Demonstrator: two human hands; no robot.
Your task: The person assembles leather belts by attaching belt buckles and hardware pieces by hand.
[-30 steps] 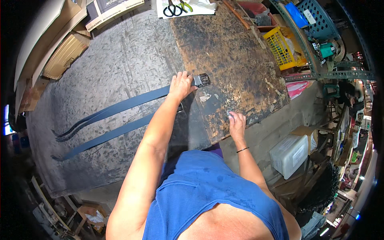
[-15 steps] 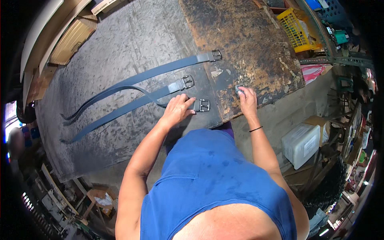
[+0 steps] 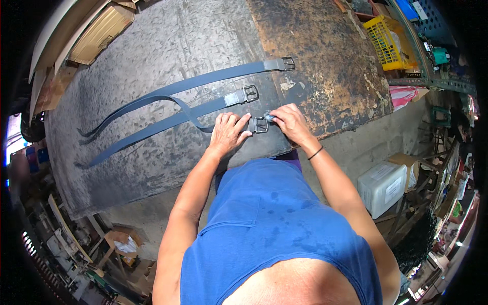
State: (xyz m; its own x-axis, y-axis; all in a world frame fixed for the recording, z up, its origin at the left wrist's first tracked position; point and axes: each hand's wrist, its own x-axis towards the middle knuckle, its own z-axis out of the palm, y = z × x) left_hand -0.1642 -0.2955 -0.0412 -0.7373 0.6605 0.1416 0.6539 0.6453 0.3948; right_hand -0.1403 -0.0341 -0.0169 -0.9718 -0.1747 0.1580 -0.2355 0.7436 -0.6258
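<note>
Three blue-grey belts with metal buckles are on the dark worktable. The far belt (image 3: 218, 76) and the middle belt (image 3: 168, 121) stretch out to the left. The near belt (image 3: 189, 114) curves across the middle one, its buckle (image 3: 261, 125) closest to me. My left hand (image 3: 230, 133) is closed over this near belt just left of the buckle, thumb and forefinger either side of the strap. Between the fingertips of my right hand (image 3: 291, 123) is a small grey-blue wad (image 3: 269, 116), right at the buckle's outer end. Whether it touches the metal, I cannot tell.
The worktable (image 3: 152, 56) has a brown, worn section (image 3: 325, 66) on its right. Cardboard (image 3: 101, 35) stands along the far left edge. A yellow plastic basket (image 3: 382, 43) sits at the far right, and a whitish plastic box (image 3: 381, 188) stands lower down.
My right hand has moved left with the wad, from the brown section to the buckle of the near belt. My left hand stays on that belt. The view has shifted slightly.
</note>
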